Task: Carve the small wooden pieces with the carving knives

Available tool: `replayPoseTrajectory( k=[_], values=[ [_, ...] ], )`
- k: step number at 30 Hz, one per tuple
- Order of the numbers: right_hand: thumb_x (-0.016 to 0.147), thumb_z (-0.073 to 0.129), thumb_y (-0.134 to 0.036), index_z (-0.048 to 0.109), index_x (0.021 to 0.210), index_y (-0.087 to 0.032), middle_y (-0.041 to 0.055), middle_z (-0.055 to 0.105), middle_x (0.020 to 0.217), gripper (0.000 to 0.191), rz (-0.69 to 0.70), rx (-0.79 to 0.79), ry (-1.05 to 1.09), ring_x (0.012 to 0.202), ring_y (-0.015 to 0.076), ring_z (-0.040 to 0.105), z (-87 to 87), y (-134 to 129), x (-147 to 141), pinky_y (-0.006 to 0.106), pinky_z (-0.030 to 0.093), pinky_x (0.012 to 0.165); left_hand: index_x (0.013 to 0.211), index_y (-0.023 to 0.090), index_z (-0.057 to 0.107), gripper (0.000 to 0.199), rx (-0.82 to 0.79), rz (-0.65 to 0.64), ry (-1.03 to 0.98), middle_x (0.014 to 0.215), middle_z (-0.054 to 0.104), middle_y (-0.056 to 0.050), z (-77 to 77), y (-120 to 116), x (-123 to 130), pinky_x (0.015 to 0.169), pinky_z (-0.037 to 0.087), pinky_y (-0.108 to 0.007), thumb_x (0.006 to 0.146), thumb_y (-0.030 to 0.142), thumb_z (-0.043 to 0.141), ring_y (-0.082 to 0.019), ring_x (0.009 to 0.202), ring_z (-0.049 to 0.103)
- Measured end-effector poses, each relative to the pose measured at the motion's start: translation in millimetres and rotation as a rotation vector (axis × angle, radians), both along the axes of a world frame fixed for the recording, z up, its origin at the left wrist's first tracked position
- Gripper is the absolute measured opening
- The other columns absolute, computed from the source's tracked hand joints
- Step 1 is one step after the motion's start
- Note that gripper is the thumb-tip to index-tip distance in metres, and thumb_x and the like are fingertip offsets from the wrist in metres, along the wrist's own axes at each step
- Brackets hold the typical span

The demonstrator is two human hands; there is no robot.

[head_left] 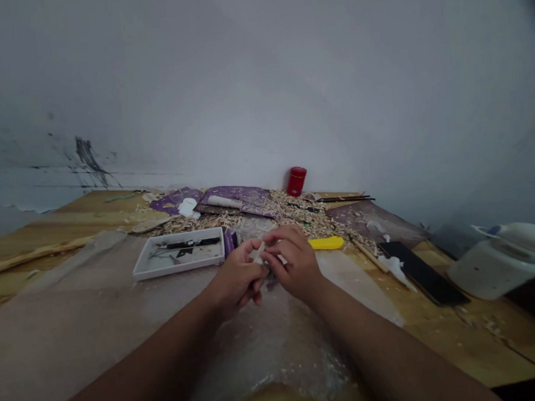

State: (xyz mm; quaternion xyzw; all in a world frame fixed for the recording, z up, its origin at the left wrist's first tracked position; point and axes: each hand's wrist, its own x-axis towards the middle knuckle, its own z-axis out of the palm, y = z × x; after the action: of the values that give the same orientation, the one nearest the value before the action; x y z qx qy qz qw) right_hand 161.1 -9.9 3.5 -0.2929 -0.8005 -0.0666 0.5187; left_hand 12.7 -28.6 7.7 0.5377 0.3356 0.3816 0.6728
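Pale wood sliver [259,253] pinched between the left hand [236,279] and the right hand [294,263], partly hidden by the fingers, with both hands close together and touching at the fingertips. Below the hands, a clear plastic sheet [260,354] spread over the wooden tabletop [465,339], dusted with fine chips. Just left of the left hand, a white tray [176,270] holding dark slim tools [192,243]. Just right of the right hand, a yellow plastic handle [326,243] lying on a drift of curled wood shavings [305,219]. Farther back, purple folders [235,196] half buried at the edge of the shavings, and a red canister [297,181] upright against the grey wall [258,73]. Off to the right, a thin wooden stick [370,255] near a black flat slab [421,272], with crumpled white tissue [395,270] across the slab's edge. At the far right, a white plastic container [496,267], its exact kind unclear.
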Motion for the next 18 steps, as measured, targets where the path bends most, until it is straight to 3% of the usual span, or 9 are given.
replayPoseTrajectory(
  k=[5,10,15,18],
  values=[
    [0.077,0.055,-0.017,0.052,0.070,-0.020,0.0055,0.059,0.087,0.008,-0.167,-0.026,0.180,0.088,0.0186,0.053,4.9,7.8,8.4,0.039,0.042,0.080,0.102,0.020,0.041,0.036,-0.024,-0.031,-0.017,0.035,0.039,0.013,0.8,-2.2,-0.3,0.030,0.038,-0.019,0.067,0.010,0.043,-0.003,0.021,0.021],
    [0.075,0.057,-0.016,0.054,0.075,-0.021,0.0038,0.060,0.093,0.006,0.045,0.011,-0.013,0.091,0.0178,0.053,2.7,1.1,0.0,0.039,0.041,0.084,0.094,0.021,0.041,0.031,-0.036,-0.020,-0.043,0.033,0.035,0.014,1.9,-3.4,1.2,0.029,0.034,-0.016,0.066,0.008,0.042,-0.003,0.022,0.020],
    [0.077,0.054,-0.016,0.052,0.071,-0.020,0.0053,0.060,0.089,0.008,-0.099,-0.029,0.186,0.090,0.0184,0.053,3.6,6.8,7.8,0.039,0.042,0.081,0.093,0.022,0.039,0.027,-0.080,-0.094,-0.063,0.034,0.034,0.014,3.3,-5.6,0.6,0.029,0.032,-0.015,0.069,0.010,0.043,-0.003,0.022,0.019],
    [0.077,0.053,-0.016,0.052,0.072,-0.021,0.0054,0.059,0.091,0.007,-0.037,-0.049,0.175,0.090,0.0180,0.054,2.8,5.8,7.3,0.038,0.044,0.080,0.092,0.022,0.039,0.025,-0.095,-0.105,-0.101,0.037,0.034,0.014,4.3,-5.6,-0.8,0.029,0.031,-0.015,0.071,0.011,0.043,-0.002,0.023,0.018]
  ],
)
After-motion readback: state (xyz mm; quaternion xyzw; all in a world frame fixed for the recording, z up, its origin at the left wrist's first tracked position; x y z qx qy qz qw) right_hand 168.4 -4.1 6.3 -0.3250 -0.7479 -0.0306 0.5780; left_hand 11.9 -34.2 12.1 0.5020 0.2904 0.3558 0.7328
